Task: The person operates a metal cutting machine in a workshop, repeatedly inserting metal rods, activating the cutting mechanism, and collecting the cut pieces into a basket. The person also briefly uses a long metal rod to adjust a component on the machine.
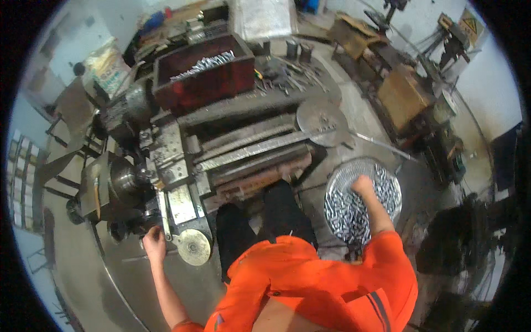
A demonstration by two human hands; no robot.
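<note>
My right hand [363,186] reaches into a round perforated metal basket [347,176] on my right. Its fingers are curled and their tips face away, so what they hold cannot be made out. Short shiny metal pieces [345,221] fill much of the basket around my wrist. Low on the left, my left hand [155,242] is closed beside the lower end of a metal lever [165,213] on a lathe [176,157]. Whatever lies within its fingers is hidden. A round metal handwheel [194,247] sits just right of that hand.
A dark red bin [204,88] with metal pieces stands at the back of the lathe. Wrenches [296,80] lie beside it. A round metal plate [321,113] holds a few small pieces, and a rod [384,145] sticks out rightward. Another machine [406,94] stands at right.
</note>
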